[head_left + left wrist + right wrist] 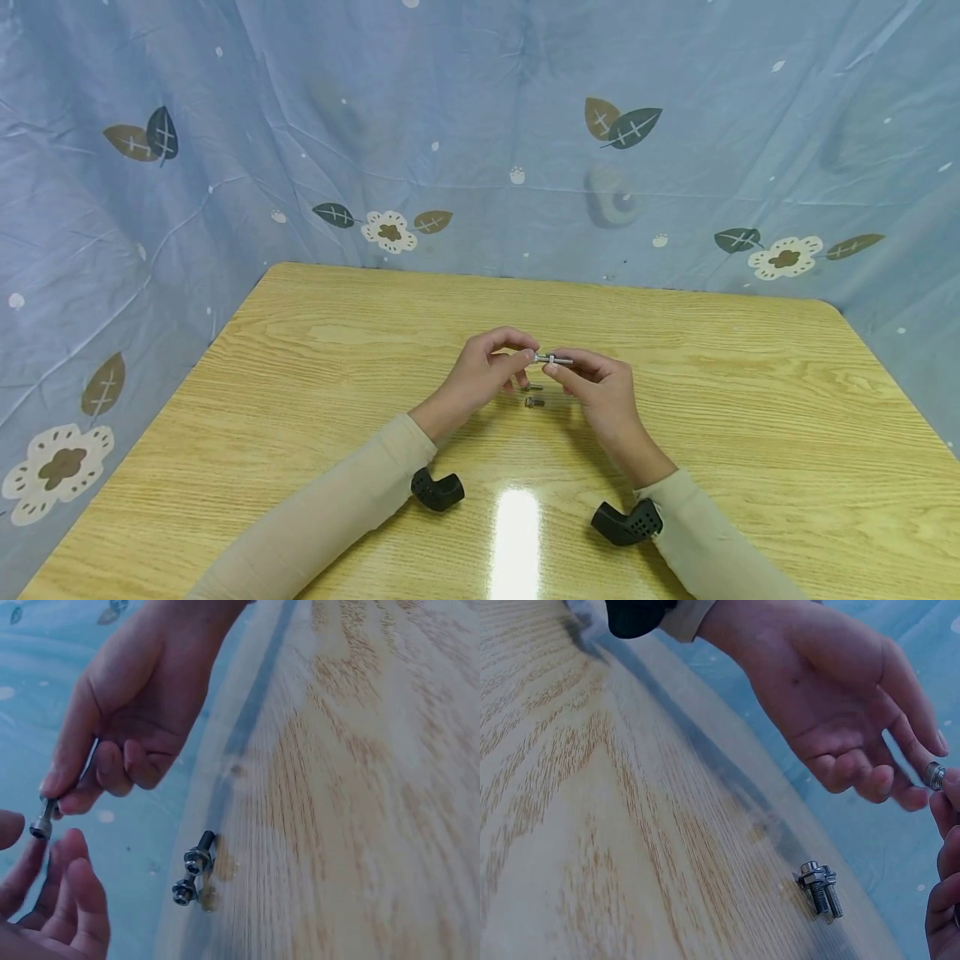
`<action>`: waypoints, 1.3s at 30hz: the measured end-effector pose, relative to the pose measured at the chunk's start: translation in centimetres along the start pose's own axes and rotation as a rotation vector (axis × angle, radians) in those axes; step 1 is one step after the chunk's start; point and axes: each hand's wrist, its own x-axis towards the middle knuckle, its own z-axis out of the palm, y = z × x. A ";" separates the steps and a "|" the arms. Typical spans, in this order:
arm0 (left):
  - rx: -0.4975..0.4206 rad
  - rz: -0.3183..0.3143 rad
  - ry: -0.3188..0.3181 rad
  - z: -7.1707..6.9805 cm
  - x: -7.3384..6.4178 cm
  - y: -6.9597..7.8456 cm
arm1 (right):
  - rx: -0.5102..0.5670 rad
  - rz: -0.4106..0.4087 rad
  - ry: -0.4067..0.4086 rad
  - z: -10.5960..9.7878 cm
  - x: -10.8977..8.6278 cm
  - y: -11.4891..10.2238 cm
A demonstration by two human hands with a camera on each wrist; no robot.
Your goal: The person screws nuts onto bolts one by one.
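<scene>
A silver bolt point(564, 361) with a nut on its shank lies roughly level above the table. My right hand point(603, 396) pinches it near the nut between thumb and fingers, as the left wrist view also shows. Around the bolt's head point(40, 827) are the spread thumb and index finger of my left hand point(480, 371). A small gap shows between that thumb and the head point(934, 775), while the index fingertip appears to touch it. Below the hands, two more bolts point(821, 889) with nuts or washers lie close together on the wooden table.
The wood-grain table point(337, 333) reaches back to a blue patterned curtain point(480, 125). Black curved pieces are fixed at the left wrist point(438, 490) and at the right wrist point(628, 523). Bright light reflects off the table near the front.
</scene>
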 end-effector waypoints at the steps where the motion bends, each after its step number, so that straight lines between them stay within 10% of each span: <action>1: 0.001 -0.017 0.007 0.0 0.0 0.0 | 0.001 -0.002 -0.001 0.0 0.0 0.0; 39: 0.017 0.015 0.000 -0.1 0.0 -0.2 | -0.009 -0.006 0.018 0.1 0.1 0.2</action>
